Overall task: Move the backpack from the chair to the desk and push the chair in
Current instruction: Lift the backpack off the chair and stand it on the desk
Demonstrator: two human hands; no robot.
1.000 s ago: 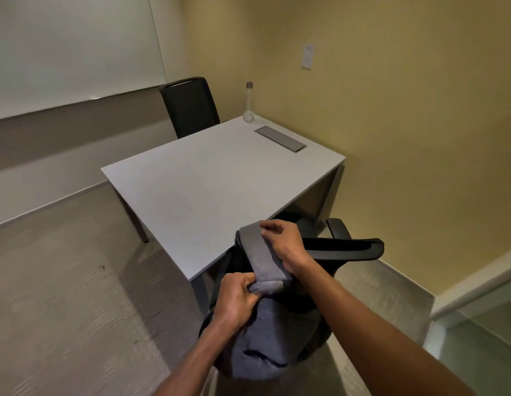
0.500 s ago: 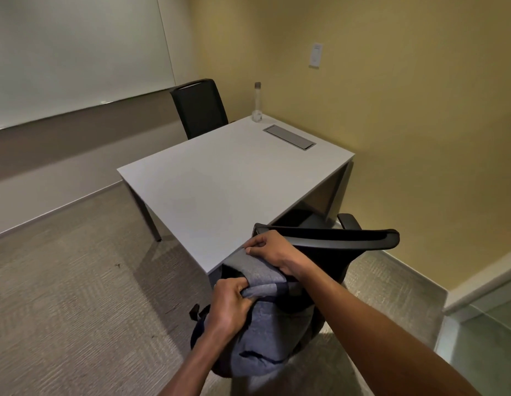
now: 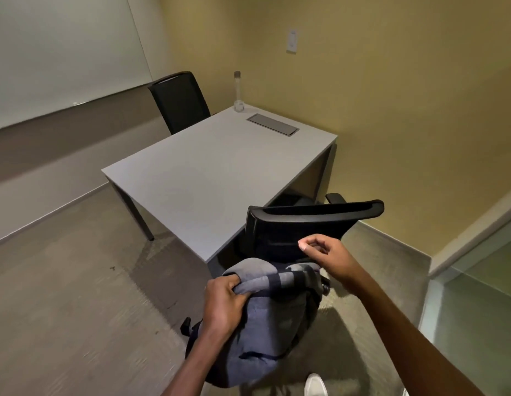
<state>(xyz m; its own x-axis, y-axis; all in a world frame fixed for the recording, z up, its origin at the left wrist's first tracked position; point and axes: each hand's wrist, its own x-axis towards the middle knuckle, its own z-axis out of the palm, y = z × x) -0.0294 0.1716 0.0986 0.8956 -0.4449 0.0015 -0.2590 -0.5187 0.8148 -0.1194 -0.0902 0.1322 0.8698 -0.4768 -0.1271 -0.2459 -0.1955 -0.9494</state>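
Head view, read left to right. My left hand [image 3: 224, 302] keeps its grip bunched tight on the top fold of the grey backpack [image 3: 265, 318], which hangs below and to the right of that hand, clear of the chair seat and not yet over the table [image 3: 208, 178]. Its lower body sags toward the floor [image 3: 62, 295] beneath my wrist, a dark strap trailing off to the left.

Just changed: my right hand [image 3: 322, 252] has let go of the backpack. 0.5 s ago both hands clutched the top of the bag; now the right grip is empty, fingers loosely curled with the thumb and forefinger nearly meeting, hovering above and to the right of the bag, just in front of the chair [image 3: 305, 224] backrest. 1 hand now bears the whole load.

I judge this as freeing the right hand for the chair, or for a fresh hold lower on the bag before the lift; the pictures do not settle which. The backpack has also dropped lower and nearer to me than in the earlier frames, and the view has pulled back from the table.

Beyond both hands, the table top lies bare on its near half. At its far edge stand a clear bottle [image 3: 238, 92] and a recessed grey panel [image 3: 272, 124]; a second chair [image 3: 180, 101] sits behind it.
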